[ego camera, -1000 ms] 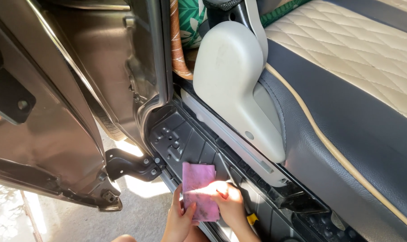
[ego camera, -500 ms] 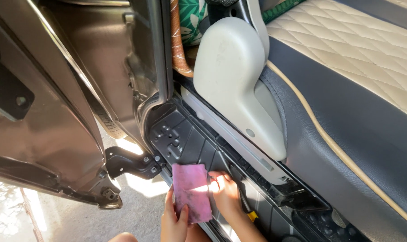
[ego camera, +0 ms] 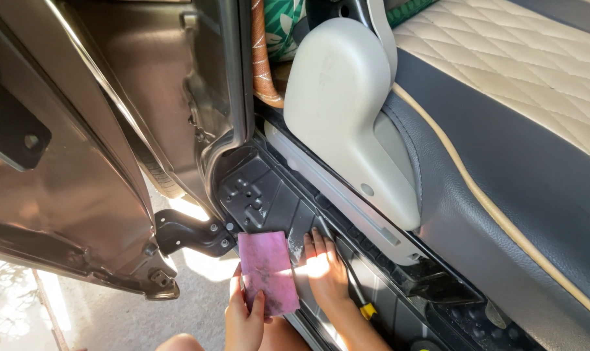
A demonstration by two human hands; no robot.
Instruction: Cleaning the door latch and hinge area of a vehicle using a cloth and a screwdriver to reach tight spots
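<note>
The quilted cream and dark blue car seat (ego camera: pixel 503 110), its grey plastic side cover (ego camera: pixel 347 110) and the open brown car door (ego camera: pixel 80 162) sit as they did half a second ago. On the black door sill (ego camera: pixel 269 195), the pink cloth (ego camera: pixel 267 270) has slid slightly up and left, gripped at its lower edge by the left hand (ego camera: pixel 246 318). The right hand (ego camera: pixel 326 270) now lies flat with fingers spread on the sill just beside it, holding nothing.

Pink cloth (ego camera: pixel 267 271); black sill (ego camera: pixel 269 195); cream diamond-quilted seat (ego camera: pixel 503 71) with navy side.
</note>
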